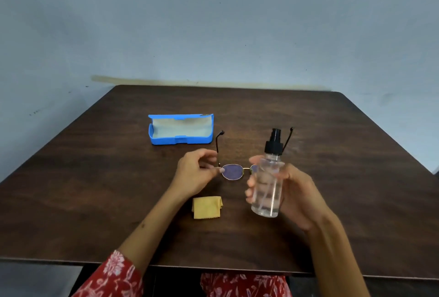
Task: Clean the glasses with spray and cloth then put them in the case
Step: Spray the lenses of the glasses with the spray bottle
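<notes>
Thin-framed glasses (232,172) with tinted lenses are at the table's middle, arms unfolded and pointing away from me. My left hand (196,174) pinches the frame at its left hinge. My right hand (285,189) grips a clear spray bottle (268,187) with a black pump top, held upright just in front of the right lens, which it partly hides. A folded yellow cloth (207,207) lies on the table near me, below my left hand. The blue case (180,130) lies open with a pale lining, behind and to the left of the glasses.
The dark wooden table (356,154) stands against a pale blue wall. Its near edge runs just above my red patterned clothing (114,277).
</notes>
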A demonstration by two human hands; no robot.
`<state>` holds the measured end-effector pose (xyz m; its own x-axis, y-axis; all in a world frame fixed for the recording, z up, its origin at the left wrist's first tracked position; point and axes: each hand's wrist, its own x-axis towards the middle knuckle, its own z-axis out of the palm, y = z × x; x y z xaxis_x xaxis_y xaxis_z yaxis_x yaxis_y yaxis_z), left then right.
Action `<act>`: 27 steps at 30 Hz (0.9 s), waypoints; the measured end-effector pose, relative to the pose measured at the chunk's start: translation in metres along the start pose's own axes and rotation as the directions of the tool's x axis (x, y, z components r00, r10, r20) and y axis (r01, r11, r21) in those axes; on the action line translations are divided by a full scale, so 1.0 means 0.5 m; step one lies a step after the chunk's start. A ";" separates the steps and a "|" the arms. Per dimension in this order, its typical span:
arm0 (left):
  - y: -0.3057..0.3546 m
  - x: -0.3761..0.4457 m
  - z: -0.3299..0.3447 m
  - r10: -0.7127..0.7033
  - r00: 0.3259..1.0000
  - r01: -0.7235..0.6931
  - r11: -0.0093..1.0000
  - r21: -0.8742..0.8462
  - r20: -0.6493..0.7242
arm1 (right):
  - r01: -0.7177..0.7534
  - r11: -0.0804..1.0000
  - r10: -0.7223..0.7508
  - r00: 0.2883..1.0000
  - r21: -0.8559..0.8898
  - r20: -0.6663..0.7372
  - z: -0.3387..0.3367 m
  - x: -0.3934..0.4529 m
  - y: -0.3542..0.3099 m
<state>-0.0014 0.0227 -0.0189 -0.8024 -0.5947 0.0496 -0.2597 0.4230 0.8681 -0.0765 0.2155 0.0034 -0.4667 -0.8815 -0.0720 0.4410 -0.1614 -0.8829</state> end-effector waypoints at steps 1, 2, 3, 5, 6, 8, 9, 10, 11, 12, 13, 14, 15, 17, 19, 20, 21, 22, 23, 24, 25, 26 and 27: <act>-0.003 0.007 0.002 0.038 0.999 -0.038 0.999 0.002 0.009 | -0.024 0.998 0.025 1.000 0.057 -0.014 0.000 0.002 0.005; -0.005 0.014 0.004 0.074 0.997 -0.074 0.997 0.012 0.018 | -0.037 0.995 0.039 0.999 0.093 -0.026 -0.001 0.004 0.008; -0.005 0.019 0.005 0.102 0.994 -0.103 0.994 0.034 0.031 | -0.038 0.993 0.042 0.999 0.111 -0.034 -0.002 0.005 0.011; -0.009 0.029 0.003 0.139 0.988 -0.144 0.986 0.090 0.062 | -0.035 0.991 0.040 0.998 0.127 -0.041 -0.003 0.005 0.011; -0.012 0.035 0.002 0.156 0.985 -0.164 0.980 0.116 0.073 | -0.038 0.989 0.044 0.998 0.142 -0.044 -0.004 0.004 0.009; -0.015 0.043 0.002 0.191 0.979 -0.201 0.969 0.143 0.076 | -0.043 0.982 0.050 0.998 0.184 -0.033 -0.004 0.003 0.006; -0.017 0.045 0.003 0.205 0.977 -0.212 0.967 0.138 0.066 | -0.037 0.980 0.043 0.999 0.195 -0.027 -0.004 0.003 0.004; -0.018 0.045 0.003 0.211 0.976 -0.216 0.969 0.119 0.051 | -0.020 0.982 0.025 0.999 0.190 -0.024 -0.001 0.003 0.001; -0.019 0.044 0.004 0.209 0.977 -0.211 0.973 0.088 0.037 | 0.006 0.986 -0.001 0.999 0.165 -0.035 0.000 0.004 -0.001; -0.020 0.044 0.004 0.203 0.979 -0.204 0.978 0.051 0.024 | 0.038 0.993 -0.032 0.998 0.115 -0.057 0.005 0.005 -0.004; -0.020 0.044 0.003 0.198 0.980 -0.198 0.980 0.015 0.012 | 0.077 0.996 -0.073 0.993 0.036 -0.092 0.011 0.006 -0.007; -0.021 0.044 0.002 0.194 0.981 -0.194 0.981 -0.018 0.002 | 0.119 0.991 -0.127 0.983 -0.067 -0.130 0.018 0.008 -0.010; -0.020 0.045 0.000 0.192 0.981 -0.192 0.980 -0.052 -0.007 | 0.160 0.970 -0.190 0.969 -0.185 -0.159 0.023 0.014 -0.013; -0.015 0.053 -0.006 0.184 0.982 -0.187 0.974 -0.127 -0.034 | 0.225 0.863 -0.334 0.926 -0.452 -0.176 0.028 0.031 -0.016; -0.006 0.068 -0.013 0.165 0.983 -0.179 0.961 -0.210 -0.083 | 0.244 0.657 -0.471 0.872 -0.713 -0.135 0.026 0.054 -0.019; -0.001 0.075 -0.018 0.157 0.981 -0.182 0.953 -0.243 -0.118 | 0.243 0.532 -0.525 0.846 -0.811 -0.090 0.025 0.069 -0.021; 0.002 0.083 -0.023 0.152 0.976 -0.189 0.945 -0.266 -0.155 | 0.238 0.407 -0.564 0.825 -0.882 -0.038 0.023 0.085 -0.023; 0.001 0.089 -0.027 0.149 0.970 -0.198 0.942 -0.271 -0.191 | 0.230 0.296 -0.587 0.809 -0.927 0.013 0.022 0.103 -0.024; -0.001 0.094 -0.030 0.148 0.963 -0.207 0.942 -0.265 -0.225 | 0.213 0.209 -0.595 0.802 -0.955 0.049 0.022 0.121 -0.024; -0.005 0.096 -0.032 0.147 0.956 -0.214 0.941 -0.260 -0.254 | 0.191 0.152 -0.594 0.802 -0.970 0.065 0.024 0.136 -0.024; -0.009 0.096 -0.034 0.143 0.949 -0.221 0.938 -0.268 -0.282 | 0.169 0.123 -0.591 0.804 -0.978 0.065 0.027 0.151 -0.022; -0.013 0.095 -0.035 0.138 0.941 -0.229 0.931 -0.284 -0.308 | 0.151 0.108 -0.592 0.804 -0.983 0.058 0.029 0.164 -0.019; -0.017 0.095 -0.037 0.135 0.934 -0.238 0.926 -0.293 -0.331 | 0.139 0.099 -0.594 0.803 -0.985 0.053 0.031 0.174 -0.013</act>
<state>-0.0272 -0.0217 -0.0148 -0.6064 -0.7249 0.3269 0.1079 0.3324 0.9370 -0.1082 0.1331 0.0102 -0.5956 -0.6356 0.4912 -0.7764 0.2988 -0.5549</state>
